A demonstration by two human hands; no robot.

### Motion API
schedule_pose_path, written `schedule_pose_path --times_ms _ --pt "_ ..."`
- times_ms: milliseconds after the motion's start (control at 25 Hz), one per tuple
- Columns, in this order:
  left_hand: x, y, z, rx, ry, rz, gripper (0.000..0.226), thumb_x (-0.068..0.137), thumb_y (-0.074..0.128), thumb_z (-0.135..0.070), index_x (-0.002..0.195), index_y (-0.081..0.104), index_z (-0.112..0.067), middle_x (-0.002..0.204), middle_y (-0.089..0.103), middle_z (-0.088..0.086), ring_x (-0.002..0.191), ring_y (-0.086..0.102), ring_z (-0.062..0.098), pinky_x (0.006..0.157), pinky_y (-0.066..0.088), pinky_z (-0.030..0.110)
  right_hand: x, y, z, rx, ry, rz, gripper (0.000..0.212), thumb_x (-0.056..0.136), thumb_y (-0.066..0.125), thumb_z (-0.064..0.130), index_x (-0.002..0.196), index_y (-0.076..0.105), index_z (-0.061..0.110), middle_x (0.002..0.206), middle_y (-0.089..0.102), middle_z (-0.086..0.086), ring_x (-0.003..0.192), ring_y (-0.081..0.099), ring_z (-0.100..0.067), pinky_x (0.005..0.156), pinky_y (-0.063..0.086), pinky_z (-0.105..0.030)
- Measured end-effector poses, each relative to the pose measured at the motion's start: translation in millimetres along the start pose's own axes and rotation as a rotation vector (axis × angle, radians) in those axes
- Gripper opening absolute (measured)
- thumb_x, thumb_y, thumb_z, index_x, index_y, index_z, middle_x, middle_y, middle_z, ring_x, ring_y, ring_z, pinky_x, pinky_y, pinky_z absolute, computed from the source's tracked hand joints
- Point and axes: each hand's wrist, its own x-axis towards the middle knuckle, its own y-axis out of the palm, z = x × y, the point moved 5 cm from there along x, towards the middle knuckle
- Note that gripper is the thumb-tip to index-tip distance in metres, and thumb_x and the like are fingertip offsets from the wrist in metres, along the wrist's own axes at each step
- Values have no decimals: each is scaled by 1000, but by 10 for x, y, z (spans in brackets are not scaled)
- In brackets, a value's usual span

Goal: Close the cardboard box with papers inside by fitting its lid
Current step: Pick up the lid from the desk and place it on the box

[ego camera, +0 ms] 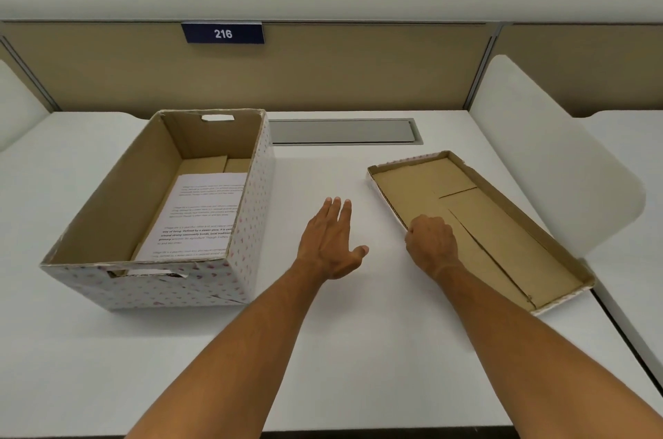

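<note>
An open cardboard box [247, 223], white with small pink hearts outside and brown inside, stands on the left of the white desk. Printed papers [201, 216] lie flat on its bottom. Its lid [502, 234] lies upside down on the right, brown inside facing up, turned at an angle. My right hand [432, 244] is curled over the lid's near left rim, gripping it. My left hand [332, 241] hovers flat between box and lid, fingers spread, holding nothing.
A grey cable cover [344, 131] is set into the desk behind the lid. A beige partition with a "216" sign [223, 33] closes the back. A white rounded divider [559, 166] stands right of the lid. The desk's front edge [358, 429] is near me.
</note>
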Motion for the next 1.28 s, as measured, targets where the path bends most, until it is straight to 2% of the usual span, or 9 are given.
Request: schedule_pose_path --times_ms 120,240,480,640,720,840,920,1080,1280 --pt "-17 -79 31 -168 3 -4 81 92 48 -49 156 10 -17 165 12 8 151 10 26 119 17 42 110 -353 58 137 -24 -87 21 87 53 6 76 67 -4 75 69 -17 65 63 -30 53 51 -34" --pt "-17 -175 41 -311 -28 -7 72 94 49 -42 154 20 -15 162 23 8 148 21 26 116 23 40 210 -857 146 316 -8 -191 18 85 62 15 76 70 1 72 64 -6 57 61 -21 44 39 -19" --pt "9 -282 51 -726 -210 83 65 97 49 -34 153 24 -12 158 32 14 142 34 30 114 31 40 283 -1858 333 656 23 -206 14 81 69 18 73 76 9 77 72 -8 74 68 -23 67 58 -36" --pt "-11 -279 27 -915 -360 118 59 99 44 -36 151 29 -13 155 36 13 134 44 32 109 39 40 174 -2297 470 1037 20 -151 14 83 72 22 70 71 16 67 73 5 63 71 -13 57 58 -28" --pt "29 -305 18 -1162 -427 93 49 100 42 -32 144 39 -9 149 43 13 125 51 31 103 46 44 168 -2364 513 1225 38 -138 15 81 74 19 68 68 15 56 70 10 53 69 -10 50 55 -24" --pt "74 -421 -21 -1509 -453 23 28 101 35 -18 113 58 -7 128 60 15 102 62 27 84 53 42 184 -2361 532 1350 73 -94 12 76 78 22 68 73 14 62 74 5 58 72 -16 55 58 -28" --pt "67 -517 17 -1534 -456 -28 25 100 35 -16 100 59 -11 117 62 12 94 62 26 84 52 44 223 -2346 481 1381 109 -79 12 73 80 26 71 78 14 73 77 -1 67 74 -22 64 61 -35" --pt "61 -806 268 -1451 -472 -127 21 99 41 -17 89 59 -15 108 65 7 96 62 26 76 52 39 329 -2373 310 1280 165 -207 30 77 78 25 102 72 10 98 75 -7 89 72 -25 76 60 -37" --pt "-53 -1399 688 -1338 -499 -260 12 92 53 -16 96 63 -11 95 68 3 84 65 18 61 51 31 361 -2174 371 1112 153 -137 19 91 64 20 99 70 4 100 72 -10 89 68 -24 78 57 -37"
